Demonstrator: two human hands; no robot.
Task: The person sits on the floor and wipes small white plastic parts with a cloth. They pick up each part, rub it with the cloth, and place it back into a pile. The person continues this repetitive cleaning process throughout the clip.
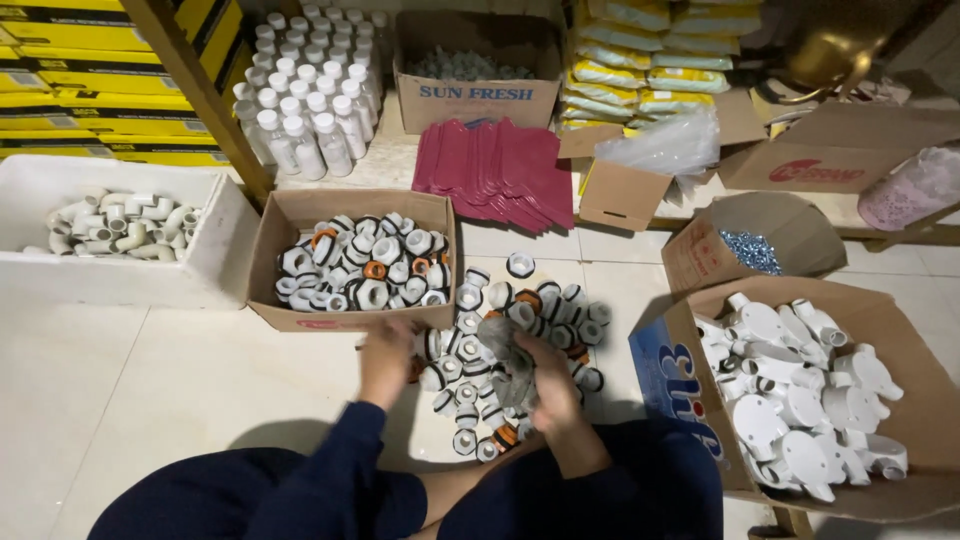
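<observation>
Right hand [548, 385] grips a crumpled grey cloth [508, 350]; left hand [388, 352], fingers curled, touches white plastic fittings [470, 385] beside a fitting-filled brown cardboard box [352, 206].

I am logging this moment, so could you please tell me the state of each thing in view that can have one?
Left hand: down on the floor pile of fittings.
Right hand: gripping a grey cloth.
Fittings box: open, nearly full.
Box of white parts: open, full.
Screw box: open, tilted.
White tub: open, partly filled with elbows.
Bottles: upright, capped.
</observation>
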